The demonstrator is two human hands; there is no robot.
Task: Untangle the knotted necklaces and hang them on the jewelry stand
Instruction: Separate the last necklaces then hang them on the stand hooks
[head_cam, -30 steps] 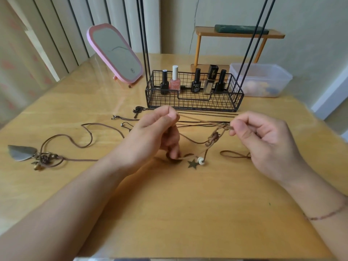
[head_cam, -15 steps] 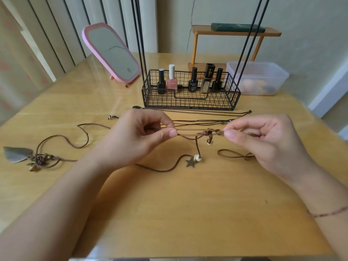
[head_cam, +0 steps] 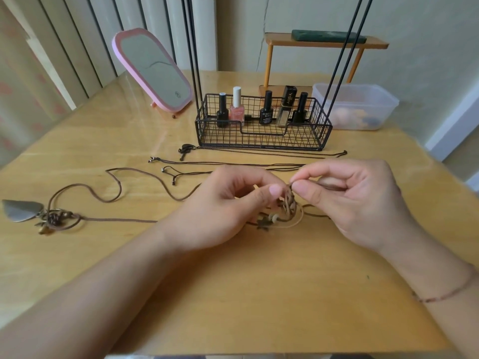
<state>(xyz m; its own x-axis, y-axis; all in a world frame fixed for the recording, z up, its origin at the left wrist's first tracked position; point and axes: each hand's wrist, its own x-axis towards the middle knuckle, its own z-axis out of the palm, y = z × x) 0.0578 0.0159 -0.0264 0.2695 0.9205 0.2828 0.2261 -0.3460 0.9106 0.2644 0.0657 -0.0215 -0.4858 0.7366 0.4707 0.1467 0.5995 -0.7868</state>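
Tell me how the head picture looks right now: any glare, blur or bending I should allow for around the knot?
Head view: soft, even daylight, faint shadows under the arms; a mild sheen on the table near the pink mirror; wide-angle bending tilts the stand's black rods and stretches the forearms; the knot between the left hand and the right hand is slightly soft and partly hidden by fingers.

cord [head_cam: 145, 221]: brown | mirror [head_cam: 153, 71]: pink | basket [head_cam: 261, 136]: black
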